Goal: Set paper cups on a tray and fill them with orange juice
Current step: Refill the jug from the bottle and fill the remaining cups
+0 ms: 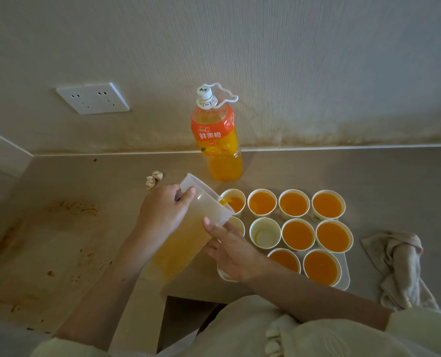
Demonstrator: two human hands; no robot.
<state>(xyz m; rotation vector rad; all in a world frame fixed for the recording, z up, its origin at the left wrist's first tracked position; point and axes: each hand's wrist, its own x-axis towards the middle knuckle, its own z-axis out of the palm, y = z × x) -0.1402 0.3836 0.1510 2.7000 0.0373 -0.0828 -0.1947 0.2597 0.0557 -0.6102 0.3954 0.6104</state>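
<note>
One jug (188, 240) in play, clear plastic, tipped hard over, and a thin orange stream of juice (225, 201) runs from its lip into the far-left cup (236, 203)! The left hand (162, 212) grips the jug up near the rim, fingers curled round it; the right hand (229, 251) props it from below, fingers stretched out, thumb pressed on the wall. Count the cups (294, 204): ten round white paper ones in rows on one frosted plastic tray (344, 276). Seven are brimming orange, one is filling, one empty cup (265, 233) shows a bare bottom, and one is half hidden behind the jug. A white rim under the right hand may be another, I cannot tell. One bottle (218, 140), orange label, white cap with a loop, stands by the wall behind. One crumpled beige cloth (399, 266) lies right of the tray on the stained counter (59, 228).
</note>
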